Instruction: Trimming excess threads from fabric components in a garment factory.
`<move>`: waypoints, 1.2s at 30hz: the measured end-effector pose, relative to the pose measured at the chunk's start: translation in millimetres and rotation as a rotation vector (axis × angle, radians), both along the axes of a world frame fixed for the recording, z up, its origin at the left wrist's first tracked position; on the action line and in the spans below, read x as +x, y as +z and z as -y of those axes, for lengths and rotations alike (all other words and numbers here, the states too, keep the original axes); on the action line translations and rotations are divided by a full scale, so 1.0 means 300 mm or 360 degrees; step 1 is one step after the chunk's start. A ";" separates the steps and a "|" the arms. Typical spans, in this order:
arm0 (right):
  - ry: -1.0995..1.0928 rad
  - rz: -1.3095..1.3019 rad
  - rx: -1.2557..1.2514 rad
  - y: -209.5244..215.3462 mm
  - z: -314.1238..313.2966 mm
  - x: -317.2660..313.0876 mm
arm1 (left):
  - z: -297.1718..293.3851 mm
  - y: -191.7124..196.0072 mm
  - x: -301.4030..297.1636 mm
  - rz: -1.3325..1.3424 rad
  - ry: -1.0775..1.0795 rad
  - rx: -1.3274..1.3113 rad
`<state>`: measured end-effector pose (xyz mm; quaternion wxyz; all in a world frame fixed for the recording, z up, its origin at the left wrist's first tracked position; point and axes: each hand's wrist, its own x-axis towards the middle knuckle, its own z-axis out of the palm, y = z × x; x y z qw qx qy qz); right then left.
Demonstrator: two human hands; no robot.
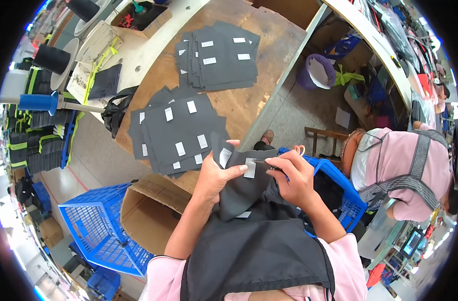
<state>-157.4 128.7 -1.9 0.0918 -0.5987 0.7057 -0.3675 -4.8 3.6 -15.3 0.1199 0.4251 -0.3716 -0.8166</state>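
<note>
My left hand [215, 175] grips a dark grey fabric piece [241, 193], thumb on top beside a white patch [250, 168]. In my right hand [293, 175] are small scissors [300, 149]; their orange handle loops show above the knuckles. Their dark tip reaches the patch's upper edge, and the fingers hide most of the tool. The lower part of the fabric hangs over my lap. Just beyond my left hand lies a stack of grey fabric pieces [173, 130] with white patches. A second such stack [224, 57] sits farther back on the wooden table [284, 37].
A cardboard box [153, 213] and a blue crate [96, 220] stand at left. Another blue crate [351, 200] is close to my right arm. A person in pink [404, 170] sits at right. Thread cones [51, 59] and a purple basket [316, 72] are farther off.
</note>
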 end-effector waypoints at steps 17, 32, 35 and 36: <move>-0.0356 0.0288 0.0292 -0.308 0.472 -0.235 | 0.283 -0.189 0.186 0.1698 0.0267 -0.2140; 0.0100 -0.0290 0.0095 -0.401 0.702 -0.364 | 0.336 -0.298 -0.152 -0.0353 0.0526 0.0017; 0.0004 0.0026 -0.0142 -0.357 0.598 -0.236 | 0.338 -0.274 -0.201 -0.0350 0.0630 0.0062; 0.0008 0.0348 -0.0176 -0.319 0.536 -0.171 | 0.341 -0.252 -0.204 -0.0416 0.0532 0.0053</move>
